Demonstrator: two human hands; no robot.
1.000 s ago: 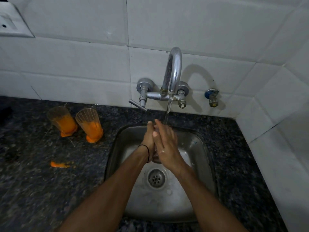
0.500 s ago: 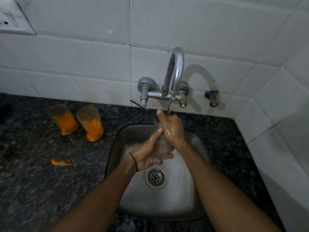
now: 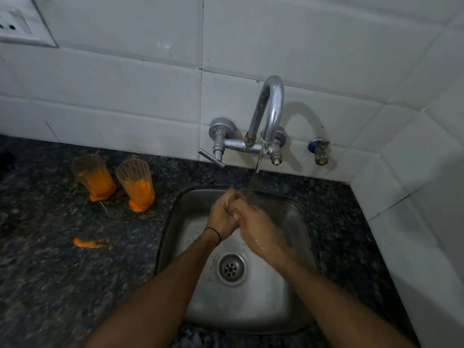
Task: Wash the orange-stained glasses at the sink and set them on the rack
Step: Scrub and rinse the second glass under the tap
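Fingers (image 3: 227,198) of my left hand (image 3: 222,217) and right hand (image 3: 256,231) are curled and pressed against each other over the stainless steel sink (image 3: 298,305). They close round what I judge to be a clear drinking glass (image 3: 248,197); motion blur and my knuckles hide most of it, so the exact grip cannot be confirmed. Both hands sit directly under the thin water stream (image 3: 257,172) from the chrome wall-mounted tap (image 3: 270,109), so that run-off falls into the basin toward the round drain (image 3: 231,268) and not onto the desk. Two orange-stained ribbed tumblers wait on the dark speckled granite desk (image 3: 50,285), left of the sink and close to the white tiled wall (image 3: 125,109). The left tumbler (image 3: 90,174) leans, the right tumbler (image 3: 136,182) stands upright, and both are orange in the lower half. I judge this position puts them within reach of my left hand yet outside the wash zone. An orange smear (image 3: 88,243) lies on the desk nearer to me. No rack is in view.
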